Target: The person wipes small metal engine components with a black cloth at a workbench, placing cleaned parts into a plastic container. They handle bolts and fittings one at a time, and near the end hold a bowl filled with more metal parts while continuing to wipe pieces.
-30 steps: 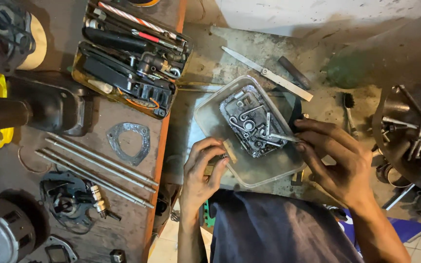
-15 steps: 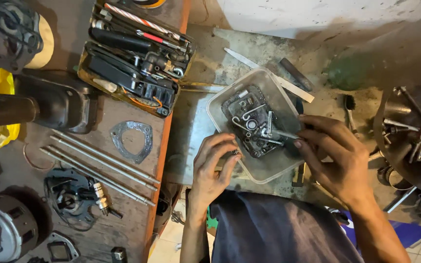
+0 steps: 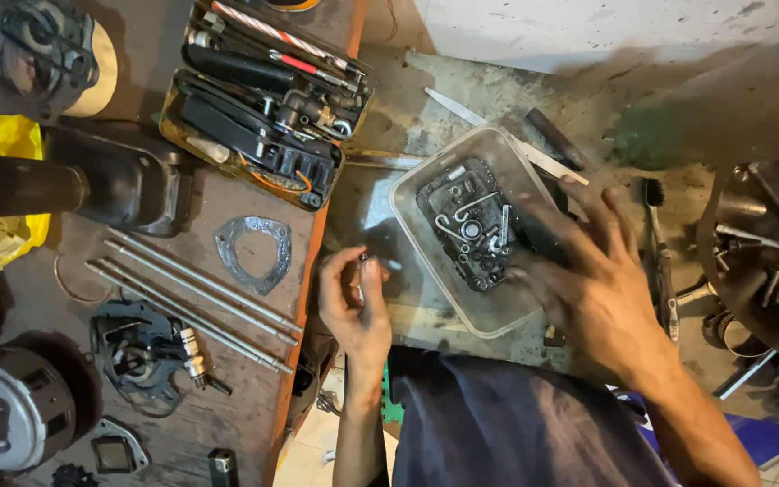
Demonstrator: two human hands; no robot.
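One clear plastic tub sat on the grimy tabletop, and it served as the landmark for everything else. Inside it lay a heap of small metal parts, bolts, hooks and washers, too many and too tangled to count.

The right hand rested over the tub's right rim, its grip spread apart with fingers splayed across the edge and the heap; it clasped nothing that could be made out. The left hand was just left of the tub, clear of its wall, its grip pinched together on one small metal piece between thumb and fingertips.

Further left of the tub, on the wooden board, lay three long steel rods side by side, and just above them one flat triangular gasket. Up and left of the tub stood one open tool tray crowded with black-handled tools. Beyond the tub's far side lay one pale flat strip. To the right of the tub one brush lay beside a round metal housing.
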